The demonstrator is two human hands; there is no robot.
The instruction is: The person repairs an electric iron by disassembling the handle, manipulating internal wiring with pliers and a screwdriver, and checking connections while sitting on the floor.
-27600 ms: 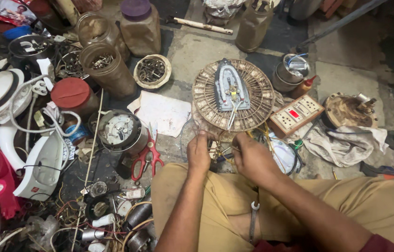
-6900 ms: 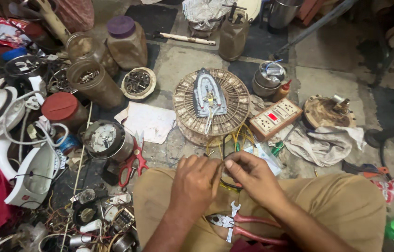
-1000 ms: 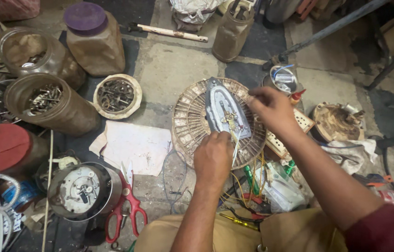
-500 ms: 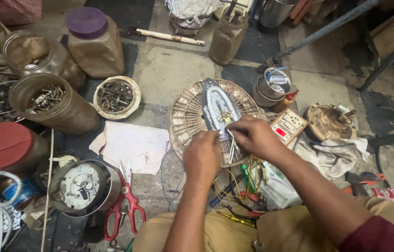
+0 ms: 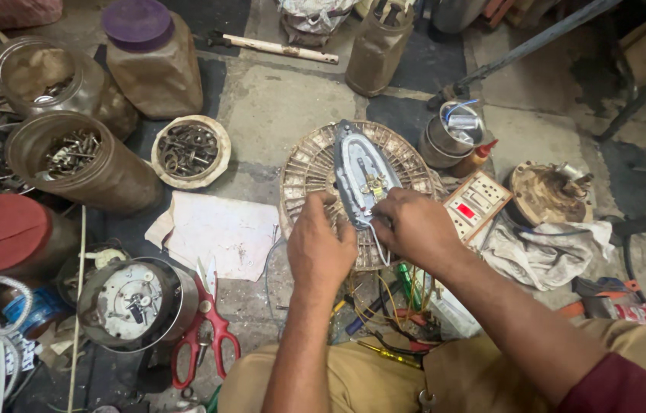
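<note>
Both hands had drawn back toward the near end of the iron plate point(image 5: 361, 177) since half a second earlier, when the right hand covered its lower half; the plate itself had stayed flat on the round wicker stand point(image 5: 304, 172), pointed end away from the person. Left hand point(image 5: 321, 246) rested on the stand's near left edge, fingers curled loosely, touching the plate's rim; whether it gripped anything could not be told. Right hand point(image 5: 415, 228) lay just beside it at the plate's near right corner, fingers bent down around the terminals and a thin white wire point(image 5: 379, 248); how firmly it pinched the wire could not be told. Red scissors point(image 5: 204, 330) lay to the left on the floor, near a sheet of paper point(image 5: 216, 233); a bowl of screws point(image 5: 188, 151) stood beyond the paper; a switchboard point(image 5: 474, 203) lay just right of the stand; a rag point(image 5: 545, 248) lay further right; loose coloured wires point(image 5: 399, 310) sat below the hands, near the lap.
</note>
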